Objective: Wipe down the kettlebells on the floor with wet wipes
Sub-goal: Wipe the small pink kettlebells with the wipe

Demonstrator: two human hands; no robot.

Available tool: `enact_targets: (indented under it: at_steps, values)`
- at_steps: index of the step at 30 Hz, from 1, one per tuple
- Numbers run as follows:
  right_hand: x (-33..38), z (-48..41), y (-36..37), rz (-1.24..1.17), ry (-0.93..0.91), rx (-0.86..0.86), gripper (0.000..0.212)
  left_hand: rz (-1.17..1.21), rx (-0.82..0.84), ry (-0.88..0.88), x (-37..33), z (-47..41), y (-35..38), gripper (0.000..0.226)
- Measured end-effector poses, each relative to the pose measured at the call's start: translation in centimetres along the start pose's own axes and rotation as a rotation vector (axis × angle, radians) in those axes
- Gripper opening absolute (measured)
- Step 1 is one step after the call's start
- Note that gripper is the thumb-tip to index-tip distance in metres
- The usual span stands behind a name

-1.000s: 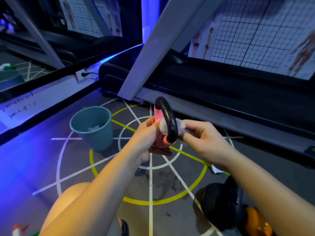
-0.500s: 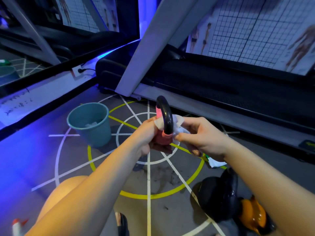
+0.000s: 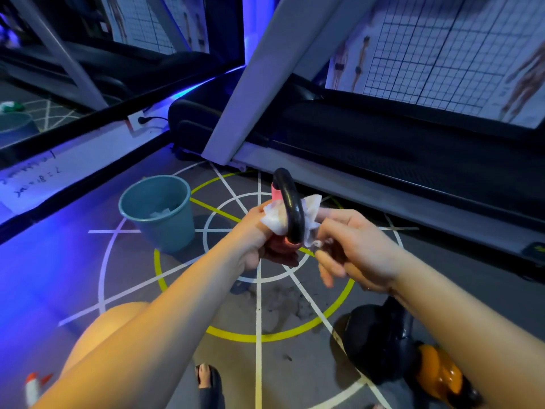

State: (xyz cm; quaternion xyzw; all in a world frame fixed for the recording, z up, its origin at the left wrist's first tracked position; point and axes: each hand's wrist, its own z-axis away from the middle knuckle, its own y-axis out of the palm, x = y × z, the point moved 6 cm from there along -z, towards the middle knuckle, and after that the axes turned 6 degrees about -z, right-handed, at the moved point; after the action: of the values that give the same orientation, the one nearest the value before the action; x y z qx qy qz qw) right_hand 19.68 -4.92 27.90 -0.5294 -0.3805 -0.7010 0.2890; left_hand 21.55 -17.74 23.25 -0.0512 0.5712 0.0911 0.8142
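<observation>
Right of the teal bin [image 3: 165, 228], the pink kettlebell [image 3: 281, 245] is held up by the left hand [image 3: 253, 237], whose fingers curl round its body. A wet wipe [image 3: 312, 206] is threaded through its handle [image 3: 292, 211], and the right hand [image 3: 354, 249] pinches the wipe's end. Farther right of the bin sit a black kettlebell [image 3: 380, 346] and an orange kettlebell [image 3: 439, 376], side by side.

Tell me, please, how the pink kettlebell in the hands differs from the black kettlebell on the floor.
The pink kettlebell is held up by the left hand; the black kettlebell sits on the floor. The pink kettlebell has a pink body and black handle; the black kettlebell is dark all over. A wet wipe, pinched by the right hand, wraps the pink kettlebell's handle; the black kettlebell has no wipe on it. Both have loop handles.
</observation>
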Motion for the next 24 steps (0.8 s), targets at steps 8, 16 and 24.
enact_targets:
  at_steps: [8, 16, 24]
  values:
    - [0.8, 0.2, -1.6, 0.5, -0.152, -0.06, 0.043, 0.048, -0.062, -0.016, -0.1, -0.2, -0.7, 0.013]
    - [-0.9, 0.3, -1.2, 0.043, 0.027, 0.011, 0.023, 0.005, -0.163, 0.074, 0.0, -0.7, -1.4, 0.003]
    - [-1.5, 1.3, -1.4, 0.252, 0.054, 0.045, 0.02, -0.102, -0.21, 0.092, 0.3, -1.3, -1.6, 0.022]
